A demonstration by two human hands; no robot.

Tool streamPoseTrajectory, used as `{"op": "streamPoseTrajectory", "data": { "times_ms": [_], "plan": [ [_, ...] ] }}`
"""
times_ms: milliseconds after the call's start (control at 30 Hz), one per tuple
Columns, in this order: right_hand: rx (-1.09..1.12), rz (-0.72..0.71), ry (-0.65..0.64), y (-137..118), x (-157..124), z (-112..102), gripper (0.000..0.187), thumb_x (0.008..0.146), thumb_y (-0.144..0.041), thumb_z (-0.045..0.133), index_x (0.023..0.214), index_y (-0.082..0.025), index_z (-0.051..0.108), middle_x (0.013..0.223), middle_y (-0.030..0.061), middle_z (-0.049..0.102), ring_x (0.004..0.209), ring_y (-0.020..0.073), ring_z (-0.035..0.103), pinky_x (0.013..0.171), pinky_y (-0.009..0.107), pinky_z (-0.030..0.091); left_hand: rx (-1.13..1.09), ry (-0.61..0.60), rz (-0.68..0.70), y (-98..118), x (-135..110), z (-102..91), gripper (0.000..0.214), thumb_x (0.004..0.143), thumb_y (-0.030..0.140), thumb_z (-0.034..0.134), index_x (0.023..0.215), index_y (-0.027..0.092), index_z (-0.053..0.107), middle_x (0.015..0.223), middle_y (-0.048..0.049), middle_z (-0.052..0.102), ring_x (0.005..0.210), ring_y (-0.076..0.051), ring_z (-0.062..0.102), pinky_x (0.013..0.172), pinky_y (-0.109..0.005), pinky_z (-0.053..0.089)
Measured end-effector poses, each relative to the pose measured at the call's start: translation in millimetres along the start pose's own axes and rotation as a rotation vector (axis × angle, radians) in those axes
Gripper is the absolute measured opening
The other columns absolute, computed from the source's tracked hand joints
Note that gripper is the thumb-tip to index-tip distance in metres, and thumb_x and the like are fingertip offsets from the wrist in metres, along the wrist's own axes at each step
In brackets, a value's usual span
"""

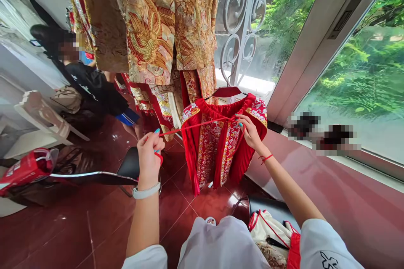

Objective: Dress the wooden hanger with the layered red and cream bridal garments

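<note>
A red pleated skirt (221, 143) with embroidered panels hangs from a red hanger (226, 91) in front of me. A thin red tie string (195, 126) runs taut from its waistband to my left hand (150, 151), which is closed around the string's end. My right hand (250, 131) pinches the waistband and string at the skirt's upper right. My left wrist carries a white band, my right wrist a red thread.
Gold and red embroidered garments (151, 21) hang above the skirt. Another person (91, 86) in black crouches at the left near a white chair (41, 117). A red bag (28, 168) lies at left. White cloth (271, 229) sits by my knees. A window ledge (331, 193) runs right.
</note>
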State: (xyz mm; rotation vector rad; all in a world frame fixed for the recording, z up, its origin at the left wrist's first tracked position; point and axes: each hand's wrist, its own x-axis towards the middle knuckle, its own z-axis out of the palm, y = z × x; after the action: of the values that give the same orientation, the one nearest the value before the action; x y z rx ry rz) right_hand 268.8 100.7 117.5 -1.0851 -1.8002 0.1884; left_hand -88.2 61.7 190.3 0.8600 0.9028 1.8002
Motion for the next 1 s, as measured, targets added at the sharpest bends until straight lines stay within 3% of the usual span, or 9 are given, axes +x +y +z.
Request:
{"op": "streamPoseTrajectory", "data": {
  "times_ms": [167,367,467,567,700,833,900,1000],
  "plan": [
    [-0.249,-0.001,-0.048,2,15,-20,0.044,0.103,-0.049,0.035,0.095,-0.025,0.071,0.122,0.0119,0.06,0.109,0.0285,0.056,0.098,0.048,0.048,-0.131,0.151,-0.183,-21,15,-28.0,0.044,0.06,0.006,0.067,0.052,0.018,0.025,0.043,0.0128,0.024,0.037,0.0,0.018,0.038,-0.016,0.018],
    [-0.387,-0.023,-0.004,5,49,-53,0.048,0.101,-0.052,0.036,0.088,-0.025,0.074,0.127,0.0104,0.058,0.116,0.0315,0.049,0.104,0.054,0.042,-0.312,0.244,-0.134,4,31,-46.7,0.039,0.068,-0.003,0.054,0.058,0.017,0.023,0.048,0.0111,0.021,0.037,0.0,0.017,0.037,-0.015,0.019],
    [-0.378,0.039,0.051,18,51,-51,0.055,0.1,-0.057,0.033,0.082,-0.024,0.073,0.148,0.0072,0.045,0.136,0.0355,0.036,0.115,0.06,0.028,-0.419,0.313,-0.335,1,38,-56.6,0.04,0.078,-0.005,0.045,0.062,0.019,0.017,0.05,0.0102,0.014,0.037,-0.002,0.013,0.036,-0.015,0.018],
    [-0.322,0.131,0.046,37,49,-41,0.06,0.099,-0.062,0.03,0.083,-0.022,0.073,0.162,0.0033,0.028,0.148,0.038,0.018,0.119,0.064,0.015,-0.464,0.352,-0.533,-19,37,-61.9,0.04,0.084,-0.005,0.037,0.066,0.021,0.013,0.052,0.0095,0.009,0.038,-0.004,0.011,0.036,-0.017,0.017],
    [-0.257,0.201,-0.003,56,61,-37,0.058,0.097,-0.063,0.034,0.084,-0.021,0.073,0.165,0.0048,0.025,0.15,0.0407,0.014,0.118,0.069,0.008,-0.442,0.364,-0.549,-44,29,-63.3,0.04,0.082,-0.004,0.039,0.065,0.021,0.014,0.053,0.0097,0.011,0.039,-0.005,0.011,0.037,-0.018,0.018],
    [-0.252,0.2,-0.024,63,77,-37,0.052,0.096,-0.055,0.038,0.079,-0.021,0.073,0.159,0.0061,0.035,0.147,0.0383,0.02,0.12,0.064,0.011,-0.201,0.315,-0.423,-61,25,-67.0,0.039,0.074,0.0,0.049,0.059,0.02,0.019,0.052,0.0098,0.016,0.042,-0.004,0.013,0.041,-0.019,0.019],
    [-0.263,0.175,0.011,61,76,-29,0.049,0.096,-0.051,0.039,0.077,-0.021,0.074,0.156,0.0067,0.038,0.142,0.035,0.027,0.12,0.058,0.018,0.098,0.303,-0.274,-73,20,-72.6,0.039,0.072,0.006,0.056,0.055,0.019,0.023,0.052,0.0092,0.019,0.044,-0.005,0.016,0.044,-0.02,0.019],
    [-0.3,0.192,0.087,53,67,-12,0.047,0.095,-0.047,0.041,0.076,-0.021,0.075,0.155,0.0067,0.038,0.135,0.0344,0.032,0.117,0.059,0.023,0.694,0.23,-0.092,-91,5,-79.3,0.039,0.072,0.014,0.061,0.052,0.02,0.028,0.053,0.0075,0.022,0.05,-0.008,0.024,0.051,-0.024,0.023]
  ]
}}
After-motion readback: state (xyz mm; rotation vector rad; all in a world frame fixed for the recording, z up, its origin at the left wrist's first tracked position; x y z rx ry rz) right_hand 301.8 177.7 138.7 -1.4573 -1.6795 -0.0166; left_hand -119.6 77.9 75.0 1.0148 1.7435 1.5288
